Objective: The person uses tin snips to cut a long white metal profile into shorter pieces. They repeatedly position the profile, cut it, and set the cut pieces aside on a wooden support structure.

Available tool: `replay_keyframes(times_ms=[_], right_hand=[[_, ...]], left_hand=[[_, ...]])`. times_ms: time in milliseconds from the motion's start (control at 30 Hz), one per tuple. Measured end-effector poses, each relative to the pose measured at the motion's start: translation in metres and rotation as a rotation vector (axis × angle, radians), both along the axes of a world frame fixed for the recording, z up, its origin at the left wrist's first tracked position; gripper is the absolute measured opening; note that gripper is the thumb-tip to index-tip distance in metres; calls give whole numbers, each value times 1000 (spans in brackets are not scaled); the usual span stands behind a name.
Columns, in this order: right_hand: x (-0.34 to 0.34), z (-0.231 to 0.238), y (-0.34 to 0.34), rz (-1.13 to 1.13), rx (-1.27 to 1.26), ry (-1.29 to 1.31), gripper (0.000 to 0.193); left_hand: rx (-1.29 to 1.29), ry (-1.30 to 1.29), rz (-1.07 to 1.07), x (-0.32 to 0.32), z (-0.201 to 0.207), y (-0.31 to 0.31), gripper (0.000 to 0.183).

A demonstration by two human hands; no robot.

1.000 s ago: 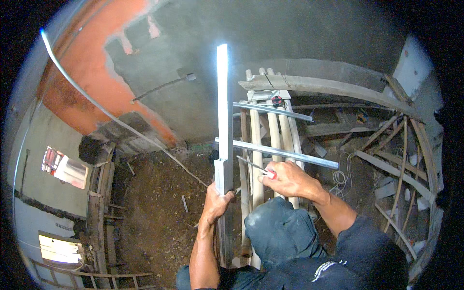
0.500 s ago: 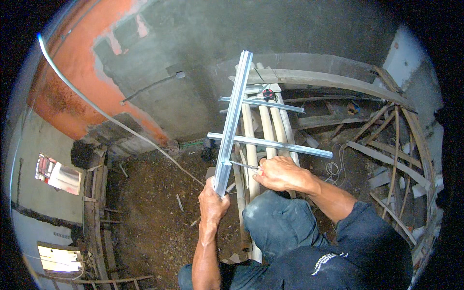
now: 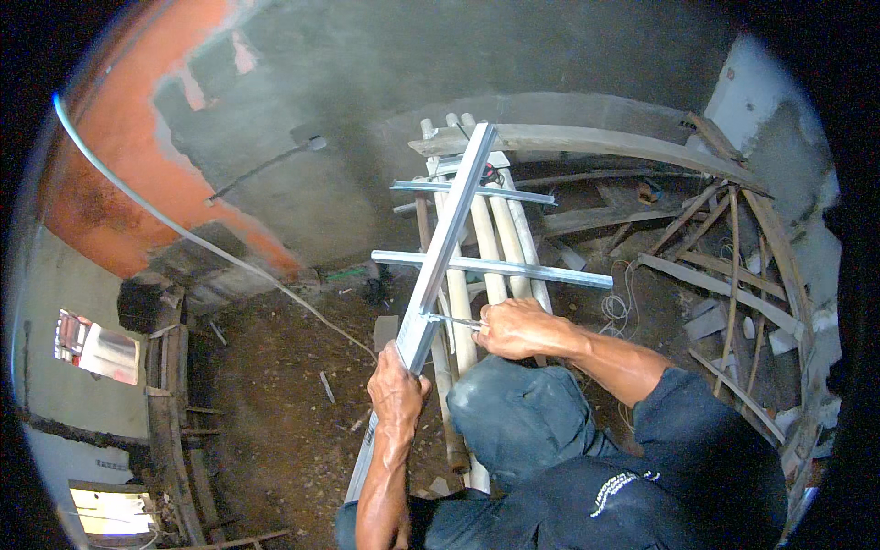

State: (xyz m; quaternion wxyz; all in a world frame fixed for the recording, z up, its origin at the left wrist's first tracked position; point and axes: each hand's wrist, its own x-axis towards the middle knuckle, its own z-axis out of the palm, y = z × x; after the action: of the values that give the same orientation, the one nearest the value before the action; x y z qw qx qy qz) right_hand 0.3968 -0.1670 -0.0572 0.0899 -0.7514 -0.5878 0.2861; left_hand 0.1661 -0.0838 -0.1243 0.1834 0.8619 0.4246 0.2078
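Left hand (image 3: 396, 390) clasping metal channel (image 3: 453, 225), right hand (image 3: 521, 328) gripping slim tool (image 3: 458, 321), its tip seemingly touching the channel

From afar I view a glossy metal channel (image 3: 454, 225), matt cloth trousers (image 3: 522, 408), dull wooden plank (image 3: 596, 147), rough earth floor (image 3: 284, 403).

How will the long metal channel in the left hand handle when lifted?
The metal channel is likely stiff: its lengthwise edges run straight. Its far end may dip, reaching well beyond the left hand. The smooth, shiny surface could be slippery.
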Motion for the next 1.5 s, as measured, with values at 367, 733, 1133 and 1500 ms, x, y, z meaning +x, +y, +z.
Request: replay_keyframes(times_ms=[367, 733, 1133, 1500], right_hand=[[13, -43, -4, -72, 39, 55, 39], [8, -103, 24, -155, -337, 151, 52], [26, -104, 12, -15, 280, 270, 28], [18, -119, 45, 54, 280, 712, 43]], left_hand=[[-67, 41, 28, 10, -24, -6, 65], [362, 623, 113, 19, -105, -2, 38], [-525, -215, -151, 4, -41, 33, 47], [108, -207, 180, 40, -8, 2, 58]])
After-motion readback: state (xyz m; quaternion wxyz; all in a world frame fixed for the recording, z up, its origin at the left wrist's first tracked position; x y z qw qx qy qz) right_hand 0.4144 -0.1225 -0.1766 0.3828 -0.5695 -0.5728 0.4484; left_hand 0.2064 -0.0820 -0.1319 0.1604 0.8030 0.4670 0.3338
